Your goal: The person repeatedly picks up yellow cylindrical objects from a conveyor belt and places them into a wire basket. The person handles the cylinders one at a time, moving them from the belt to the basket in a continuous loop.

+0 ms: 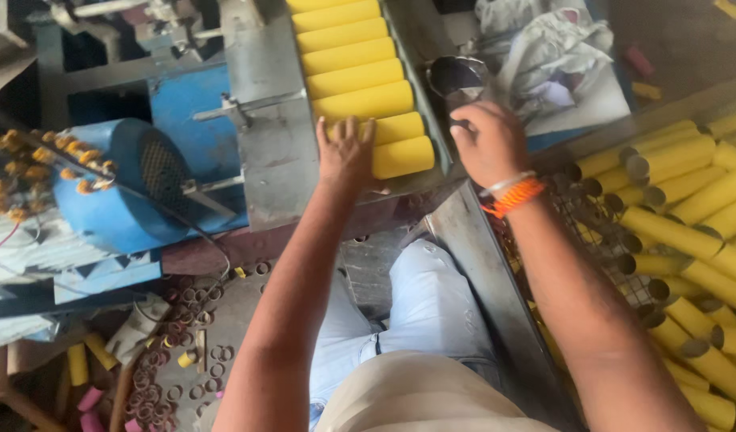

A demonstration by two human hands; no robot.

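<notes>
My left hand [345, 152] lies flat, fingers spread, on the lowest yellow tubes [400, 142] in the row that runs up the grey chute [264, 96]. The fingertips rest on the second tube from the bottom; the last tube sits just to the right of my palm, touching it. My right hand [489, 142] hangs loosely curled past the chute's right edge, gripping nothing that I can see, near the tube ends but apart from them. An orange band [513, 196] is on that wrist. To the right, well away from both hands, a wire basket [580, 212] holds a heap of more yellow tubes [688, 232]. A blue motor [128, 188] sits to the left, with small rings [184, 336] scattered on the floor beneath.
</notes>
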